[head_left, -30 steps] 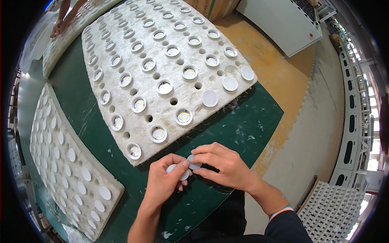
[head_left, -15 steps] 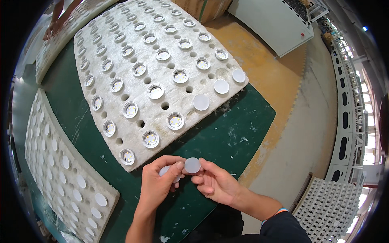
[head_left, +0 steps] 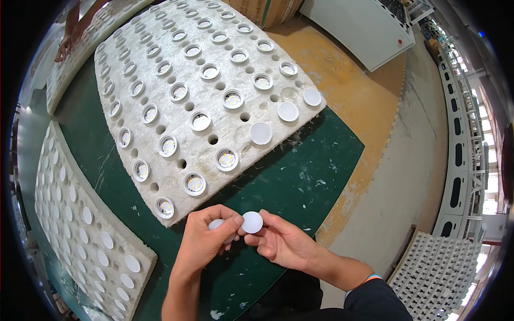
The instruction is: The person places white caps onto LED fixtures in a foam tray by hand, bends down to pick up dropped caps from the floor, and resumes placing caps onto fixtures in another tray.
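Between the fingertips of my right hand (head_left: 284, 239) is a round white lamp cover (head_left: 252, 222), its flat face turned up. My left hand (head_left: 206, 238) is closed on one or more similar white covers (head_left: 216, 224), partly hidden under the thumb. The two hands almost meet over the green table, just in front of a white foam tray (head_left: 176, 119). Rows of round lamp housings stand in that tray, open at the top with LED boards showing, such as the housing (head_left: 194, 183) nearest my hands. Three places along its right edge carry white covers (head_left: 261, 133).
On the left lies a second foam tray (head_left: 115, 251) with several white-covered lamps. Another person's hand (head_left: 65, 48) is by a further tray at the upper left. Beyond the green table's (head_left: 326, 152) right edge are the floor (head_left: 369, 198), a white cabinet (head_left: 358, 32) and a rack (head_left: 436, 270).
The cover in my right hand has tilted and shifted slightly left and down. My left hand keeps its grip. The foam tray appears slightly shifted left in the picture.
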Tool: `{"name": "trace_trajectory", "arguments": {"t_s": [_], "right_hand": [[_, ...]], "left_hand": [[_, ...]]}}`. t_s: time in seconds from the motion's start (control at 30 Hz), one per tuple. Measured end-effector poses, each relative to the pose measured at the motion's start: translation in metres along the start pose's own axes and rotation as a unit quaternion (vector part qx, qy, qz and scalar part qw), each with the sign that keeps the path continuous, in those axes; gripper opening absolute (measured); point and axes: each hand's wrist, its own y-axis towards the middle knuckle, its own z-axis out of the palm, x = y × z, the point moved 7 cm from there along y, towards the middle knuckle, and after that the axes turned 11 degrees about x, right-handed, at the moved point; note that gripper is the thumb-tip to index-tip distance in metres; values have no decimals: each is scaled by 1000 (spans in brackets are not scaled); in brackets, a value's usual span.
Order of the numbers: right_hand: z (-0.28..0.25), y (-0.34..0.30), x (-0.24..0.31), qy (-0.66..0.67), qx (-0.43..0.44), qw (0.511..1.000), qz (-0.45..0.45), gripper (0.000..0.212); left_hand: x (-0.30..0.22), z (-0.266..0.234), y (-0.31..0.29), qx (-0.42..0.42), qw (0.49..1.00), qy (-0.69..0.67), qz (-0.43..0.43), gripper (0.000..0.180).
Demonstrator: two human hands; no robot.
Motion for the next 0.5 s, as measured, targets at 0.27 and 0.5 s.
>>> {"name": "trace_trajectory", "arguments": {"t_s": [0.27, 0.5], "right_hand": [[-3, 2, -1, 15, 6, 1000, -6, 28], [3, 7, 2, -38, 2, 999, -15, 25]], "left_hand": [[-10, 0, -10, -39, 996, 71, 24, 19], [-5, -6, -9, -42, 997, 57, 25, 18]]}}
